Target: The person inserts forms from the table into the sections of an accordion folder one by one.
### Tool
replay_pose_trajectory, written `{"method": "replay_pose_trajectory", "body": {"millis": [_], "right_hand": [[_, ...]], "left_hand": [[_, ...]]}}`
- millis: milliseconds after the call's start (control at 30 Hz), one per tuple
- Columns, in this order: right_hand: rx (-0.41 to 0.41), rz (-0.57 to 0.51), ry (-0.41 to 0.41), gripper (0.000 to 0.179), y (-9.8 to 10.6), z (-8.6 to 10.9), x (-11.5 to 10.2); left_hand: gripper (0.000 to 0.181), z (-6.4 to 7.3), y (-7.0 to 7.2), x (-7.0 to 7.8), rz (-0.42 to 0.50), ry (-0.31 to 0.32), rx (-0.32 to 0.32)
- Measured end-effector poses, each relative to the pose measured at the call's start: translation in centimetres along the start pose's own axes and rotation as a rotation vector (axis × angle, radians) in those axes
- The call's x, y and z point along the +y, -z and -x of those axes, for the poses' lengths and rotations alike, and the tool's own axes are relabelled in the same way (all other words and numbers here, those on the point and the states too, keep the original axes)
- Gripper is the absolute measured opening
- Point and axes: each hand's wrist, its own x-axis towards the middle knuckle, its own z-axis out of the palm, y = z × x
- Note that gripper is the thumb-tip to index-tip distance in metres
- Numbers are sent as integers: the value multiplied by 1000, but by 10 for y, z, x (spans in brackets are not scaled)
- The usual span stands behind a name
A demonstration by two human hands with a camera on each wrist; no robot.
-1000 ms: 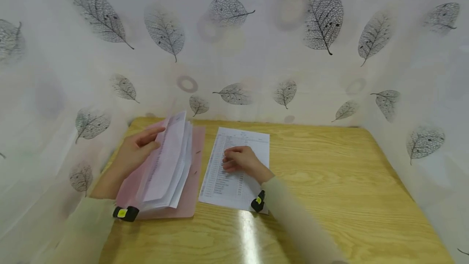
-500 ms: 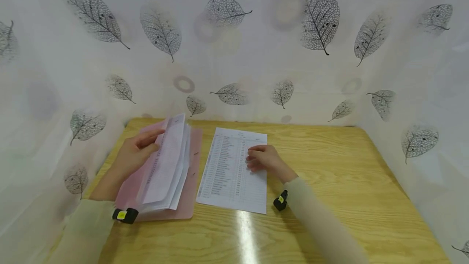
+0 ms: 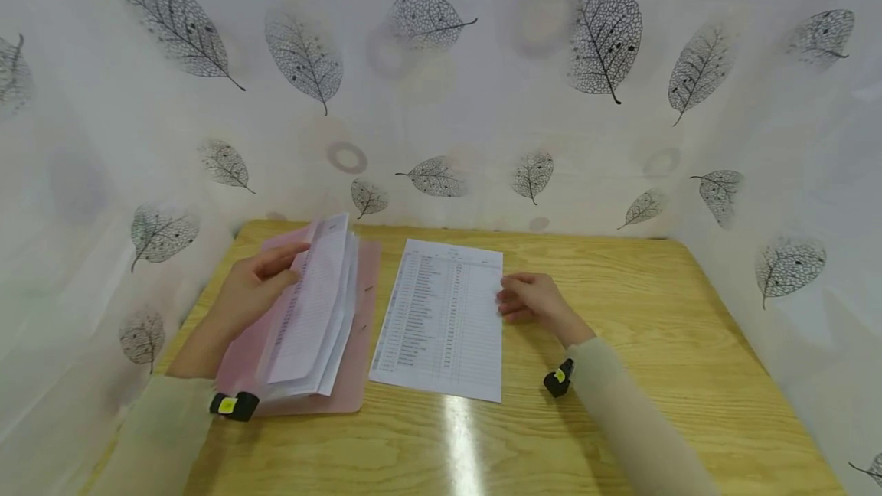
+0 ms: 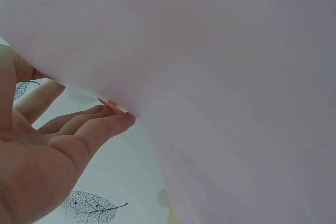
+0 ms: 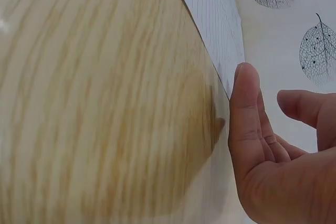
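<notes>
A pink folder (image 3: 364, 327) lies spread on the left of the table, with several white sheets (image 3: 313, 327) standing up and fanning inside it. My left hand (image 3: 251, 289) holds the folder's raised leaf near its top. In the left wrist view a pale pink sheet (image 4: 226, 77) fills most of the frame, and the fingers (image 4: 105, 127) meet its edge beside a small orange clip (image 4: 111, 105). A printed table sheet (image 3: 441, 320) lies flat right of the folder. Beside its right edge, my right hand (image 3: 537, 301) has loosely bent fingers and grips nothing.
The wooden table (image 3: 634, 350) extends right of the printed sheet and in front of it. White leaf-patterned curtain (image 3: 475, 121) encloses the back and both sides. A black band with a yellow patch sits at each wrist.
My right hand has slid rightward across the printed sheet to its right edge, uncovering the print. The left hand and the folder stay nearly where they were.
</notes>
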Motion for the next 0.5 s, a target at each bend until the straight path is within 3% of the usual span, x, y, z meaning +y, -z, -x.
{"method": "replay_pose_trajectory", "body": {"millis": [300,500], "right_hand": [[-8,18,-19,49,6,-4,1],[85,190,25,42,1,-6,1]], "left_hand": [[45,0,3,3,-44,35,-6],[45,0,3,3,-46,47,-3]]}}
